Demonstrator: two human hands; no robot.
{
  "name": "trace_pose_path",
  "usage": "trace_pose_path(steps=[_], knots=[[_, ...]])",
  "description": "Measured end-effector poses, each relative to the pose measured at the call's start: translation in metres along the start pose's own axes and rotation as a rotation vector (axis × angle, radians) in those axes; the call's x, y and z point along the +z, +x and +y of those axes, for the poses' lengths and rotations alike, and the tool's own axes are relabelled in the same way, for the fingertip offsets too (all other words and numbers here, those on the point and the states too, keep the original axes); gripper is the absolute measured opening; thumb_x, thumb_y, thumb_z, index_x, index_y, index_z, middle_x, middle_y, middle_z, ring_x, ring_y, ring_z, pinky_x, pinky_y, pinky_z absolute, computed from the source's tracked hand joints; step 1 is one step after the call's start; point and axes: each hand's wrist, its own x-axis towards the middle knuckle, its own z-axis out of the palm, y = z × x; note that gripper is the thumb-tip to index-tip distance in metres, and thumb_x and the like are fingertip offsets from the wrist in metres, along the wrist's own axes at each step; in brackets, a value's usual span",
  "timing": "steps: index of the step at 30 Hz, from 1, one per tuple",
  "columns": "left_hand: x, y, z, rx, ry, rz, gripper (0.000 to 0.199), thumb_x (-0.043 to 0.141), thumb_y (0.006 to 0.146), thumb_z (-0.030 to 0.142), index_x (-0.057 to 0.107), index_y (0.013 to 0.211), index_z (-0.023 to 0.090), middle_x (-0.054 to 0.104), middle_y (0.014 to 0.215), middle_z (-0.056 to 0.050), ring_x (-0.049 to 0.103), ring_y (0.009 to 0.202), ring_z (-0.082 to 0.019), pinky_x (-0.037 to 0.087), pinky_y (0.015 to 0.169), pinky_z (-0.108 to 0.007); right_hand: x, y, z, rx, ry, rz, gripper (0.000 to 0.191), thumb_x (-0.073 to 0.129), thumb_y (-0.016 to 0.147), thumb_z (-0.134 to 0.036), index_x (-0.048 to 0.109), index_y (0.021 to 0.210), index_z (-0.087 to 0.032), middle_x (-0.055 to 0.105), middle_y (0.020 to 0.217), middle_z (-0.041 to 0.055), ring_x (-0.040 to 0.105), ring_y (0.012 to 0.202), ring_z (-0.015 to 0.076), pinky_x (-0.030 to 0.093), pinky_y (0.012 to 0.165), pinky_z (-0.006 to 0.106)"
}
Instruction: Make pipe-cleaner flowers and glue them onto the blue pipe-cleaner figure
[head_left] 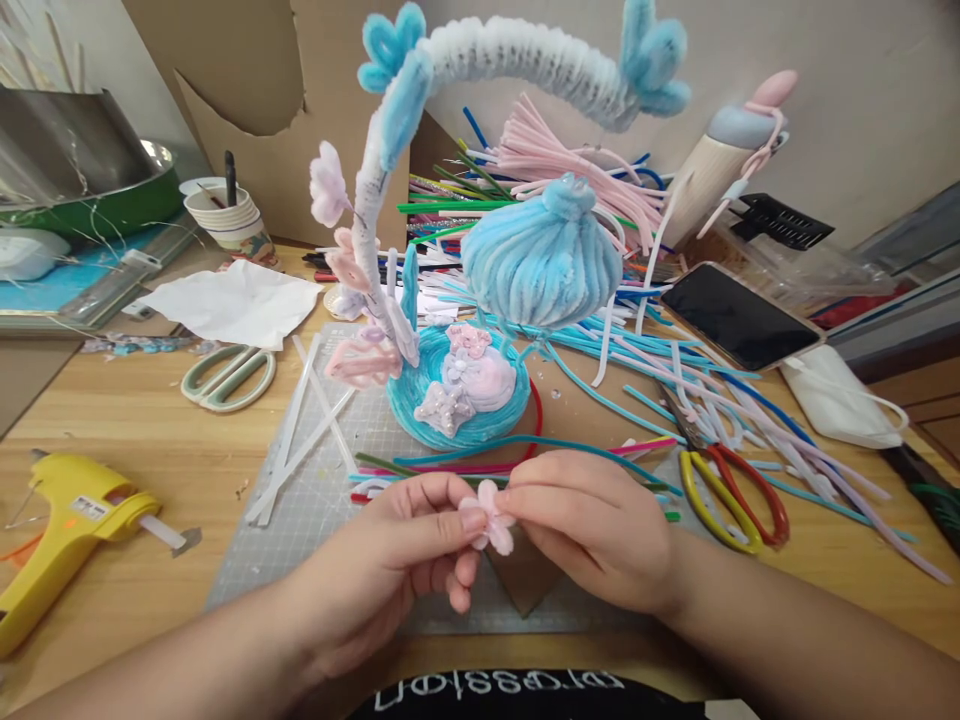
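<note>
The left hand (409, 545) pinches a small pale pink flower (491, 517) between thumb and forefinger, its other fingers loosely curled. From where I stand, the right hand (592, 530) looks mostly closed, fingertips touching the petals from the opposite side; its thumb is hidden, so I can't tell whether it grips. The flower is above the gray cutting mat (240, 570). Toward the mat's far side sits a round blue base (412, 405); left of the mat lies a yellow glue gun (82, 520), and by its right edge, red-and-yellow scissors (720, 490).
</note>
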Motion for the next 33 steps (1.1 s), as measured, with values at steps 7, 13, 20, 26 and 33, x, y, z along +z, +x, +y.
trace_pose_path(steps=[7,13,20,26,33], knots=[[0.003,0.000,0.003,0.042,0.038,0.011,0.012,0.071,0.078,0.023,0.064,0.077,0.013,0.061,0.064,0.001,0.052,0.051,-0.005,0.046,0.051,-0.016,0.004,0.003,0.000,0.046,0.121,-0.037,0.014,0.047,0.094,-0.018,0.056,0.105,-0.019,0.067,0.086,0.0030,0.062,0.080,0.0123,0.051,0.070,0.024],[-0.003,0.002,-0.003,0.030,0.100,0.025,0.018,0.076,0.073,0.025,0.062,0.076,0.014,0.063,0.066,0.000,0.054,0.049,-0.006,0.044,0.048,-0.018,0.004,0.002,0.001,0.005,0.166,-0.150,0.020,0.045,0.093,-0.015,0.055,0.110,-0.018,0.067,0.088,0.0043,0.061,0.080,0.0129,0.048,0.068,0.025],[-0.003,0.002,-0.005,0.075,0.176,0.088,0.026,0.083,0.064,0.027,0.061,0.068,0.013,0.067,0.063,-0.001,0.057,0.057,-0.007,0.042,0.053,-0.016,0.007,-0.001,0.001,0.000,0.161,-0.153,0.018,0.049,0.090,-0.013,0.054,0.107,-0.017,0.068,0.086,0.0032,0.061,0.077,0.0123,0.047,0.068,0.025],[0.000,0.003,-0.004,0.114,0.160,0.092,0.027,0.083,0.063,0.028,0.061,0.065,0.014,0.067,0.061,0.000,0.055,0.056,-0.008,0.040,0.052,-0.018,0.012,-0.002,0.002,0.010,0.162,-0.139,0.015,0.051,0.088,-0.013,0.054,0.102,-0.016,0.067,0.081,0.0024,0.059,0.072,0.0118,0.045,0.064,0.024],[-0.003,0.005,-0.004,0.233,0.272,0.109,0.024,0.084,0.061,0.022,0.061,0.062,0.014,0.068,0.066,0.001,0.061,0.064,-0.010,0.044,0.064,-0.021,0.010,-0.001,-0.002,0.107,0.227,-0.149,0.008,0.053,0.086,-0.013,0.055,0.092,-0.019,0.063,0.074,-0.0001,0.055,0.066,0.0104,0.043,0.062,0.023]])
